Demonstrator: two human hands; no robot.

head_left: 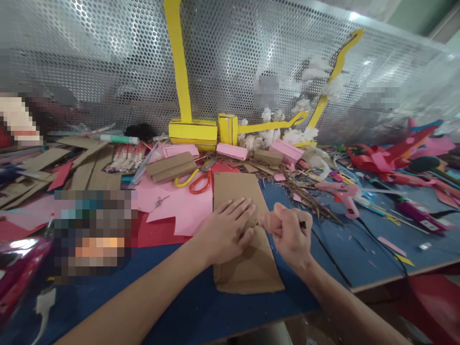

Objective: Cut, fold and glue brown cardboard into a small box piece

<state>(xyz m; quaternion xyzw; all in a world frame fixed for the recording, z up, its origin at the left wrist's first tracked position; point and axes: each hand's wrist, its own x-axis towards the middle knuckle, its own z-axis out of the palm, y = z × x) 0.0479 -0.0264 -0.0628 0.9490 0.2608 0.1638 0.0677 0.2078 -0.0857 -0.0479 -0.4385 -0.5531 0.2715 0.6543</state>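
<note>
Left hand (224, 230) flat on cardboard (244, 230) — right hand (289, 232) grip fisted round tool (302, 224); scissors (196, 181) behind.

No text, label, brand or number can be read anywhere in the view. The glue stick (120, 139) at the back of the table (201, 306) carries print too small to make out.
</note>
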